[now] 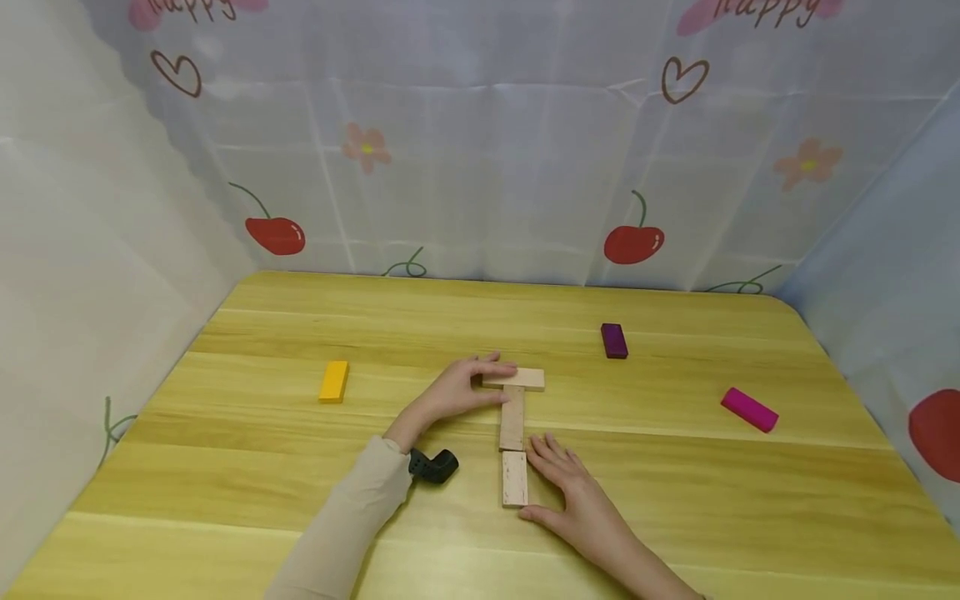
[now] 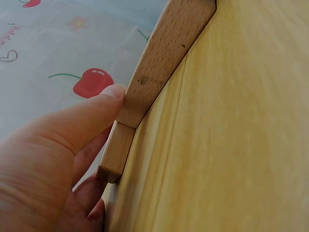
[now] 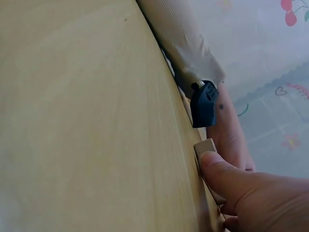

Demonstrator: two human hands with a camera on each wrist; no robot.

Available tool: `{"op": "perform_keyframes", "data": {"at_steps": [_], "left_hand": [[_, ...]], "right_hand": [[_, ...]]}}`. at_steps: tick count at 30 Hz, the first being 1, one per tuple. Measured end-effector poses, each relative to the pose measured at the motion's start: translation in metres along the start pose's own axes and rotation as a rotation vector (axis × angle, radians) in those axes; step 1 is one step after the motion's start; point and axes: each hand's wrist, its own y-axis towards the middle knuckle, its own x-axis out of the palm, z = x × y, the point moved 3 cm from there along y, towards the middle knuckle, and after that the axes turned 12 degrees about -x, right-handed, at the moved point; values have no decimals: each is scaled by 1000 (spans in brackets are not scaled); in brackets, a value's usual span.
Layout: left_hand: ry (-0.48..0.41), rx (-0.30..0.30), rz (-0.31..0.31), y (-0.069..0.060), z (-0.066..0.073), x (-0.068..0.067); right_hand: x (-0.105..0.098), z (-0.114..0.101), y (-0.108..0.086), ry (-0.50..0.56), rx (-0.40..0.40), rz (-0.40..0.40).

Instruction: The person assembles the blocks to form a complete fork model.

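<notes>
Crossbar block: plain wood, (image 1: 531, 379) laid flat and crosswise at the far end of the wooden row, touching the upper stem block (image 1: 513, 421) to make a T-shaped joint.
Lower stem block: (image 1: 514, 479) flat, end to end with the upper one, offset slightly to the right; any gap is too fine to tell.
Left hand: (image 1: 452, 390) fingers bent over the left end of the crossbar block, grasping it; thumb on the left edge of the upper stem block, apparently to keep the joint closed and square.
Right hand: (image 1: 577, 492) fingers extended and unclenched along the right side of the row, thumb against the near end of the lower stem block; probably steadies its alignment.
Coloured blocks: yellow block (image 1: 333, 382) to the left, purple block (image 1: 614, 341) to the far right, magenta block (image 1: 750, 409) farther right; all well apart, which leaves working room.
Black wrist device: (image 1: 438, 467) at the left cuff.
Bench: (image 1: 712, 492) wood-grained, supports every block.
Backdrop: (image 1: 480, 167) printed sheet behind the bench.
</notes>
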Motion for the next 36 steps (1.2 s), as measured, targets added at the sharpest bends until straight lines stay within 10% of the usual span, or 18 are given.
{"op": "perform_keyframes", "data": {"at_steps": [36], "left_hand": [[24,-52,-4,-1,3,-1]], "right_hand": [[3,-4,3,-75,-24,1]]}}
